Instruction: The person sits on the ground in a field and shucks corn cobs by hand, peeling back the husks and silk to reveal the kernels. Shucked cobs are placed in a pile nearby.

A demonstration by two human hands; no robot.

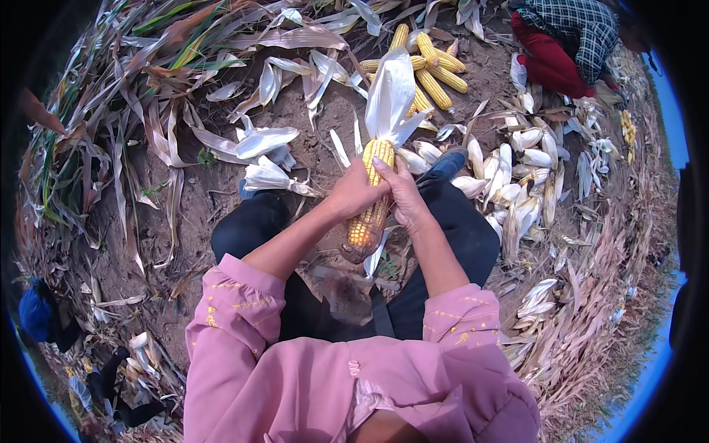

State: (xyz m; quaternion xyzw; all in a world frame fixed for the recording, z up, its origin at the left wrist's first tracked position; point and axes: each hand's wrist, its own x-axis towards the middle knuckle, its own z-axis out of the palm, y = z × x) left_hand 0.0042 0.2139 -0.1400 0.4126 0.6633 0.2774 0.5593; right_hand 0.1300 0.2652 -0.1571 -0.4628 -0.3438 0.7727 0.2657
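Note:
An ear of corn (368, 221) with bare yellow kernels lies between my two hands, its dark silky tip towards me. Its pale husk (391, 94) is peeled back and spreads away from me at the stalk end. My left hand (355, 191) is closed around the middle of the ear from the left. My right hand (403, 194) grips it from the right, with the thumb on the kernels. Beyond the husk, a pile of husked yellow ears (437, 88) rests on the soil, partly hidden by the husk.
Ears still in pale husks (518, 177) are heaped at the right. Empty husks (268, 141) and dry stalks (149, 83) cover the ground at the left. A person in a checked top and red trousers (545, 61) is at the upper right; other people (39, 313) are at the lower left.

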